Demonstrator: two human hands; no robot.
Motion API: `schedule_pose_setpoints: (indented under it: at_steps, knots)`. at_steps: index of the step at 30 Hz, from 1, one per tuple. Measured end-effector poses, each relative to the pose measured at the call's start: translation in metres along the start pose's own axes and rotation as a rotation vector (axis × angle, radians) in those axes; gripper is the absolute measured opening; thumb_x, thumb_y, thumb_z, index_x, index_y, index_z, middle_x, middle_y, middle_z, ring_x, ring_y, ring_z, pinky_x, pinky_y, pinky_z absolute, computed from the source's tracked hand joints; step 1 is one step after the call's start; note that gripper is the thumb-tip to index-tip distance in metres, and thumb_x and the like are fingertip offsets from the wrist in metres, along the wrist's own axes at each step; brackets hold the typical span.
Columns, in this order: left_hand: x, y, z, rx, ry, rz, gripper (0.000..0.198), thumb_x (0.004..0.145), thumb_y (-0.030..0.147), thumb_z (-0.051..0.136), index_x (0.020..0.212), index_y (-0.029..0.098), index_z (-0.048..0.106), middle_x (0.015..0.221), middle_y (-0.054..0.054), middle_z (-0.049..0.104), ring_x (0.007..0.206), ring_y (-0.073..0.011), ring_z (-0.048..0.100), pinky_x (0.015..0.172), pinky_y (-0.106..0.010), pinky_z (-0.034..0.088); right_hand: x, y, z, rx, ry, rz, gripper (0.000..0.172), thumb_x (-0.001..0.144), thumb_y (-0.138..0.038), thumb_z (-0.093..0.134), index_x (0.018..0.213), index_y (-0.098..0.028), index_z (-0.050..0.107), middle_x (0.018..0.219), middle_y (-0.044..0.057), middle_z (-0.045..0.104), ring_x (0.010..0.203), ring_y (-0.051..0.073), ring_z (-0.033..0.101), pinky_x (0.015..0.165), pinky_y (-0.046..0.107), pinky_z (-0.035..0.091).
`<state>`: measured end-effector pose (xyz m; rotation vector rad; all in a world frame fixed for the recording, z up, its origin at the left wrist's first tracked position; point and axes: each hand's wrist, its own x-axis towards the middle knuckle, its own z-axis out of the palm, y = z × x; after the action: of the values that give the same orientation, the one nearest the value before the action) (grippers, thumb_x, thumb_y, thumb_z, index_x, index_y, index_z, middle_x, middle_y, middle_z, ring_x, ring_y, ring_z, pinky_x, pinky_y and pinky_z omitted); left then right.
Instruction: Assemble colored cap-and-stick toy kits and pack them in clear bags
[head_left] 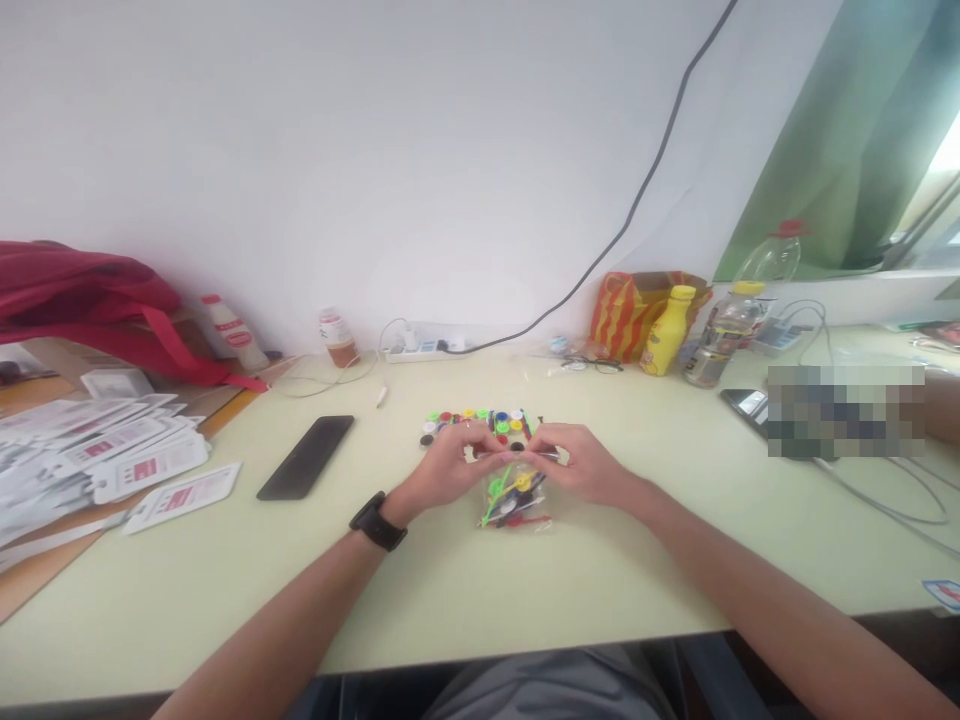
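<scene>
Head view: two hands pinch the top of a small clear plastic bag [514,500] of coloured parts, low over a pale table [465,600].

From my remote seat I see the left hand [448,466], with a black wristwatch [377,522] on that wrist, and the right hand [583,466] meeting at the bag's upper edge. Their fingers [480,440] are pressed onto it from either side. The bag hangs between them, and I cannot tell whether its bottom touches the table. Green, yellow and red pieces show inside. Just behind the hands lies a cluster of loose coloured caps [480,419]. A black phone [306,457] lies to the left, and white packets [97,460] are stacked further left. I judge the step in hand to be working the bag's mouth. Handling it calls for a light, even pinch on both sides, since small parts could spill.
</scene>
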<state>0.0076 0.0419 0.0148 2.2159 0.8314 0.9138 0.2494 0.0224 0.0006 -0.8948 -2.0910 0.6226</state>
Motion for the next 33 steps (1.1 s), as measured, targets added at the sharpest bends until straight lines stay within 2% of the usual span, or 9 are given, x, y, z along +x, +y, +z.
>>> schedule_pose_setpoints:
  at_steps: [6,12,16,22,24,29,33]
  knots:
    - [0.002,0.005,-0.012,0.023,0.007,-0.015,0.032,0.093,0.049,0.072,0.082,0.021,0.081,0.073,-0.005,0.071,0.066,-0.0153,0.052,0.063,-0.029,0.041,0.0,-0.01,-0.024,-0.012,-0.067,0.021,0.037,0.097,-0.049,0.06,0.078,-0.02,0.073,0.065,0.002,0.063,0.061,0.015,0.051,0.058,0.026,0.042]
    - [-0.001,0.015,-0.017,-0.037,-0.026,-0.081,0.039,0.083,0.051,0.081,0.07,0.016,0.075,0.065,-0.005,0.07,0.062,-0.0148,0.056,0.056,-0.027,0.04,-0.01,-0.033,-0.038,0.002,-0.155,0.115,0.035,0.097,-0.049,0.062,0.084,-0.021,0.078,0.059,0.0,0.059,0.055,0.013,0.044,0.052,0.026,0.036]
    - [-0.002,0.024,-0.017,-0.05,-0.135,-0.057,0.034,0.089,0.047,0.077,0.074,0.017,0.076,0.07,-0.005,0.072,0.062,-0.0142,0.057,0.056,-0.027,0.041,-0.022,-0.04,-0.047,0.034,-0.194,0.162,0.034,0.097,-0.049,0.062,0.086,-0.02,0.078,0.057,-0.001,0.057,0.054,0.012,0.044,0.052,0.025,0.037]
    - [-0.004,0.038,-0.006,-0.038,-0.211,0.001,0.031,0.096,0.045,0.068,0.081,0.019,0.075,0.071,-0.004,0.07,0.064,-0.0155,0.058,0.06,-0.028,0.044,-0.041,-0.041,-0.063,-0.034,-0.237,0.15,0.04,0.096,-0.05,0.064,0.071,-0.02,0.067,0.053,-0.003,0.05,0.051,0.011,0.04,0.05,0.024,0.035]
    - [-0.005,0.042,-0.001,-0.021,-0.214,0.024,0.029,0.098,0.043,0.065,0.084,0.02,0.075,0.073,-0.004,0.071,0.066,-0.016,0.059,0.061,-0.028,0.044,-0.045,-0.043,-0.068,-0.098,-0.236,0.141,0.04,0.097,-0.05,0.062,0.072,-0.02,0.067,0.057,-0.001,0.054,0.054,0.012,0.043,0.051,0.025,0.036]
    - [-0.005,0.047,0.01,0.042,-0.195,0.12,0.025,0.102,0.037,0.058,0.093,0.021,0.075,0.085,-0.006,0.074,0.076,-0.0187,0.065,0.07,-0.03,0.048,-0.053,-0.048,-0.08,-0.186,-0.182,0.116,0.034,0.1,-0.047,0.06,0.078,-0.023,0.072,0.077,0.005,0.071,0.07,0.018,0.062,0.064,0.029,0.047]
    - [-0.004,0.04,0.006,0.092,-0.13,0.106,0.02,0.102,0.034,0.058,0.105,0.022,0.074,0.094,-0.007,0.076,0.079,-0.018,0.066,0.07,-0.03,0.048,-0.062,-0.032,-0.105,-0.33,-0.021,0.134,0.03,0.099,-0.048,0.061,0.089,-0.027,0.079,0.086,0.007,0.076,0.073,0.021,0.067,0.063,0.031,0.048]
